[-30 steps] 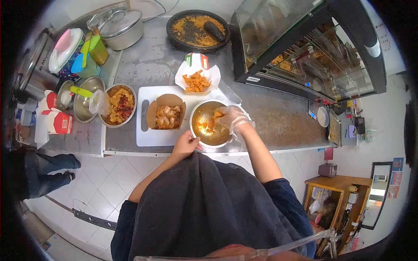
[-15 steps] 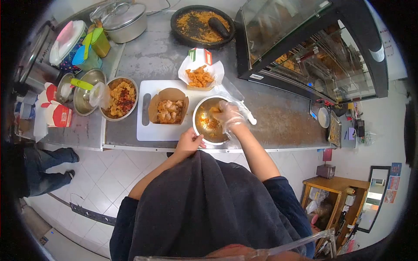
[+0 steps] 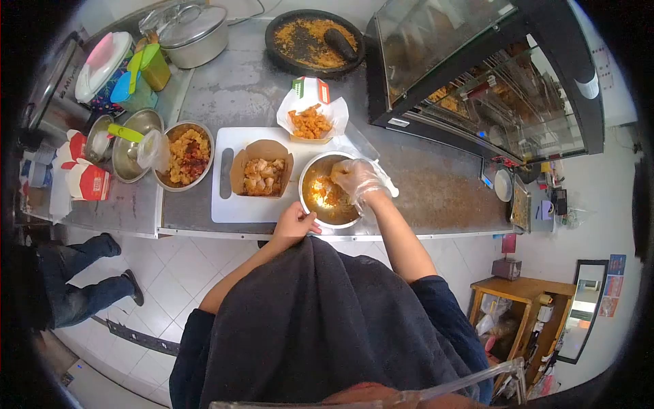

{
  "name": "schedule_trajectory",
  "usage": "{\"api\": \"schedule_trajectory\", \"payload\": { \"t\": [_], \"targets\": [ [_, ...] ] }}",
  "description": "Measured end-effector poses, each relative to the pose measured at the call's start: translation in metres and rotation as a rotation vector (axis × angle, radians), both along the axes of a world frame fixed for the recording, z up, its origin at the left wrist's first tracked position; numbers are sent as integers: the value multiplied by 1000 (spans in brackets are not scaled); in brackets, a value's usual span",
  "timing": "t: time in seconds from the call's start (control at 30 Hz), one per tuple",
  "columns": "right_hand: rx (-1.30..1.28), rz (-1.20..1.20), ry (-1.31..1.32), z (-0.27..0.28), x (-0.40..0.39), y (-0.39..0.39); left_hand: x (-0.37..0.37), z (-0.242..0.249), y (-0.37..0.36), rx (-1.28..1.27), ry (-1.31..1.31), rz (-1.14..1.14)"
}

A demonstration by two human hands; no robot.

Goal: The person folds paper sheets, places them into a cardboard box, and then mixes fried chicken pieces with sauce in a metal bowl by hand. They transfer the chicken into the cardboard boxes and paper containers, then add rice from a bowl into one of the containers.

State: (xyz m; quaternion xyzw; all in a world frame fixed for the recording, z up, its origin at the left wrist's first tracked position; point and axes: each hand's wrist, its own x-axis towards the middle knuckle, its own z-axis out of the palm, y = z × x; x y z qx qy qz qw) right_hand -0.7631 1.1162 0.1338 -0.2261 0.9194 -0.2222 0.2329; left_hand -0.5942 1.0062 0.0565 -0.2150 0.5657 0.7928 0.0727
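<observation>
A metal bowl (image 3: 315, 204) with orange-yellow bits in it stands at the right edge of a white cutting board (image 3: 228, 206). My left hand (image 3: 294, 223) is bare and pinches the bowl's lower-left rim. Inside the bowl's right side, my right hand (image 3: 355, 180) wears a clear plastic glove; its fingers are closed around something yellowish that I cannot make out. An open brown box (image 3: 263, 176) of food pieces sits on the board. Just above the board is a paper-lined box (image 3: 311, 123) of orange fried pieces.
A stone mortar (image 3: 315, 42) with its pestle stands at the back. The glass display case (image 3: 484, 82) is at the right. Several bowls, including one of reddish food (image 3: 185, 155), tubs and a lidded pot (image 3: 196, 37) line the left. A person's legs (image 3: 85, 279) show lower left.
The person's legs at the left have shifted, with one foot further right. My gloved right hand has moved slightly within the bowl, and fewer orange bits show at its centre. My left hand stays on the rim.
</observation>
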Motion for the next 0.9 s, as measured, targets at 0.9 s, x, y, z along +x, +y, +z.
{"api": "schedule_trajectory", "payload": {
  "t": [0.9],
  "targets": [
    [67,474,125,-36,29,6,-4,-5,4,13,43,23]
  ]
}}
